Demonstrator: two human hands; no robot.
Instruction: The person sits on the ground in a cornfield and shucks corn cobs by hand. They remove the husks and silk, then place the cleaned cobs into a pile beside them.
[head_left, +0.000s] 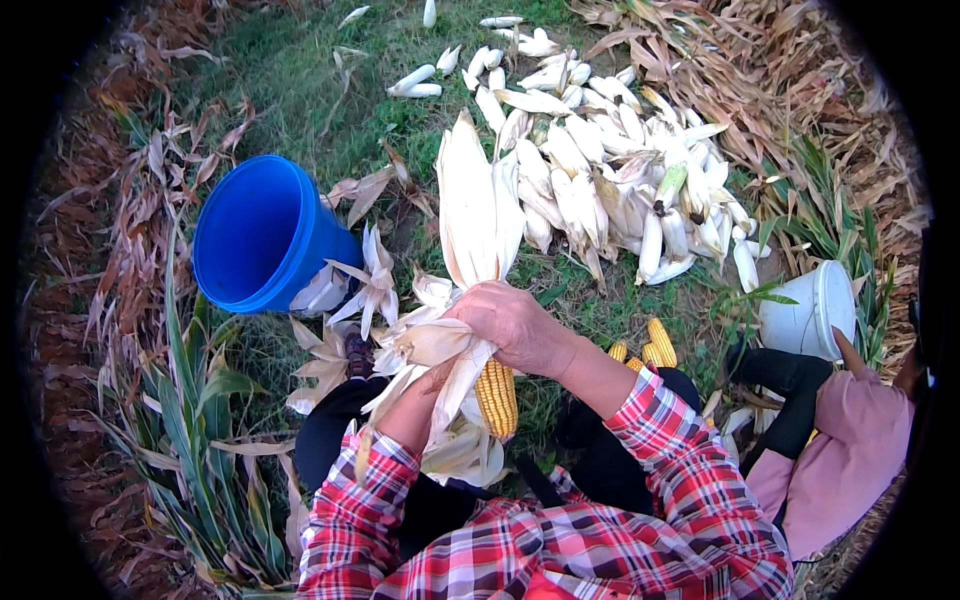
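Observation:
My right hand (512, 324) is closed around a partly husked ear of corn (498, 401). Its bare yellow kernels point down toward my lap, below my fist. Long pale husk leaves (474, 202) stand up above the fist. My left hand (437, 375) is right against the right one, at the lower left. Peeled-back dry husks (442, 341) drape over it and hide its fingers, so its grip cannot be made out. Loose husks (469, 454) lie under the ear, between my legs.
A blue bucket (330, 240) lies tipped at the left. Ahead is a heap of unhusked ears (585, 157). Bare yellow cobs (660, 343) lie by my right knee. At the right, another person in a pink sleeve (855, 442) sits by a white bucket (799, 315). Dry stalks (750, 67) border the grass.

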